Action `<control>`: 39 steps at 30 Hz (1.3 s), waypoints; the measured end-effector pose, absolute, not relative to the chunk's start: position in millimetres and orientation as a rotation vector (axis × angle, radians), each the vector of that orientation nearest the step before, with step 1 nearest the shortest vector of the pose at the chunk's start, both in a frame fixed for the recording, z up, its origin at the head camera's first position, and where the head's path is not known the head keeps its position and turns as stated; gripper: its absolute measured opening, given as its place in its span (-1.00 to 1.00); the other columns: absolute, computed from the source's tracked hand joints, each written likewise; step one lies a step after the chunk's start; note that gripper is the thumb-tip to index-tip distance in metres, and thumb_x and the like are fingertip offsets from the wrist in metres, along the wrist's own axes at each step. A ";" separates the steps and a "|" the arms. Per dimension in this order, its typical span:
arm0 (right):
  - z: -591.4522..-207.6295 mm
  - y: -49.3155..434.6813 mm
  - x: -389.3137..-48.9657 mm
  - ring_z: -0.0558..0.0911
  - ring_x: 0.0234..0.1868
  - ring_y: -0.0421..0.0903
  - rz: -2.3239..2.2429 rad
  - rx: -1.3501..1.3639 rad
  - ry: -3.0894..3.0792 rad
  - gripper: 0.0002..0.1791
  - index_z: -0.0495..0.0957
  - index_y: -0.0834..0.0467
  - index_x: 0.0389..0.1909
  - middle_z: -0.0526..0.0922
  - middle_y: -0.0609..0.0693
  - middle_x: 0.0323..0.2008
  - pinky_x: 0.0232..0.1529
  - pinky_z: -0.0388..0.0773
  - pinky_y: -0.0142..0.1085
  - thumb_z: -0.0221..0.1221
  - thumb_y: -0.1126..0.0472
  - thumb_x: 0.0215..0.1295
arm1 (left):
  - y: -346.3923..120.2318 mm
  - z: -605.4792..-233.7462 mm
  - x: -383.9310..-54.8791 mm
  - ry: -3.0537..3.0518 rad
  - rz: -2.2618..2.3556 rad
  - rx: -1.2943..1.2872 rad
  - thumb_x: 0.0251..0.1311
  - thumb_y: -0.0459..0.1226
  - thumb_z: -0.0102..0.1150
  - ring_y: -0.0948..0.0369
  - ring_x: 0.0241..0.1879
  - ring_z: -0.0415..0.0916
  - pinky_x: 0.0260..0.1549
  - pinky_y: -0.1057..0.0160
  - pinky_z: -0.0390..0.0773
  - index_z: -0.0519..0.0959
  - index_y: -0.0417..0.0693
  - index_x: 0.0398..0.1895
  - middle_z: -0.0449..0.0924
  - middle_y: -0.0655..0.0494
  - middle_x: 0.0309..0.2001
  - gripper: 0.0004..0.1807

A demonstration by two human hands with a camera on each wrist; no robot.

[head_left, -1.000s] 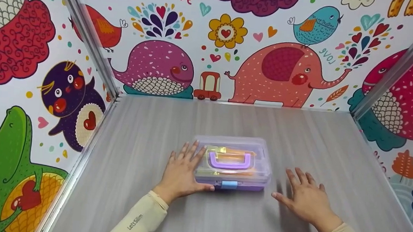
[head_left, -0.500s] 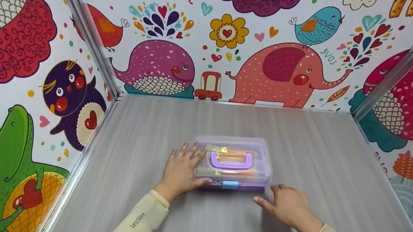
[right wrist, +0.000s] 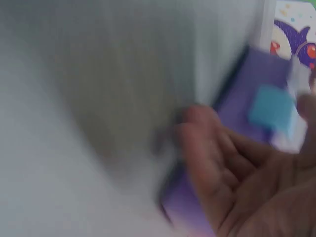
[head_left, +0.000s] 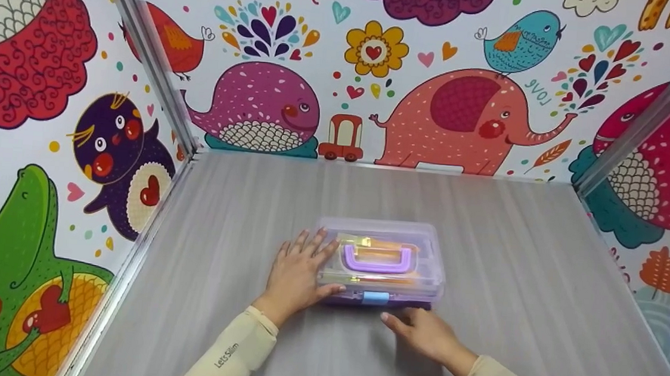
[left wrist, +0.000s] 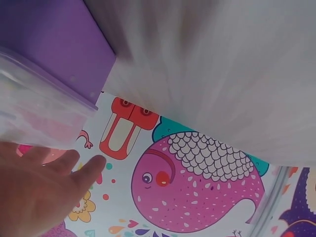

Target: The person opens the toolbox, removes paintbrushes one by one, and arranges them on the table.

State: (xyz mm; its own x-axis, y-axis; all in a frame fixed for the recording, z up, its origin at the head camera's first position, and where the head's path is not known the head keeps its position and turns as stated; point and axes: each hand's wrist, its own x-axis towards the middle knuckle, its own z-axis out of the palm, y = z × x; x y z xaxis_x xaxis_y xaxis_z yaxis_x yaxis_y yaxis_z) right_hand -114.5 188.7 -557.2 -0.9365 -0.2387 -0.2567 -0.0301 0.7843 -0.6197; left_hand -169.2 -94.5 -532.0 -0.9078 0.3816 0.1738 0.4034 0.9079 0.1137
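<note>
Cartoon walls (head_left: 329,38) border a grey table (head_left: 238,204), left grip (head_left: 297,270) spread at the box (head_left: 384,278), right grip (head_left: 428,334) half-curled.

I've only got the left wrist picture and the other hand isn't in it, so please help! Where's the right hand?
Observer: The right hand is at the front of the box, close to its blue latch.

Operator: Cool! Is there a handle to carry it by?

Observer: Yes, a purple handle on top of the clear lid.

Operator: Anything inside?

Observer: Something orange shows through the lid, but I can't tell exactly what it is.
</note>
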 end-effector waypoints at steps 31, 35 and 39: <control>-571.6 159.4 -122.2 0.66 -0.33 -0.13 -1.869 0.391 1.811 -0.31 0.53 0.40 0.01 0.71 0.04 -0.31 -0.38 0.65 -0.31 0.26 -0.20 0.29 | -96.6 -547.0 -170.9 -2.792 -0.485 -0.648 0.02 0.33 0.29 -0.12 0.32 0.34 0.11 -0.09 0.52 0.30 0.13 0.50 0.01 -0.06 0.55 -0.01; -572.2 158.5 -122.2 0.66 -0.33 -0.13 -1.881 0.417 1.791 -0.31 0.54 0.39 0.00 0.71 0.04 -0.30 -0.38 0.64 -0.32 0.27 -0.20 0.28 | -96.4 -549.8 -170.7 -2.781 -0.542 -0.623 -0.01 0.30 0.34 -0.15 0.17 0.48 0.01 -0.07 0.58 0.30 0.17 0.49 -0.01 -0.12 0.55 -0.01; -571.9 158.6 -122.8 0.67 -0.30 -0.15 -1.890 0.431 1.745 -0.31 0.53 0.38 0.02 0.73 0.06 -0.25 -0.39 0.63 -0.36 0.29 -0.20 0.26 | -96.1 -552.2 -170.3 -2.769 -0.551 -0.599 -0.02 0.31 0.35 -0.15 -0.10 0.62 -0.15 -0.05 0.63 0.32 0.20 0.49 0.00 -0.19 0.54 -0.02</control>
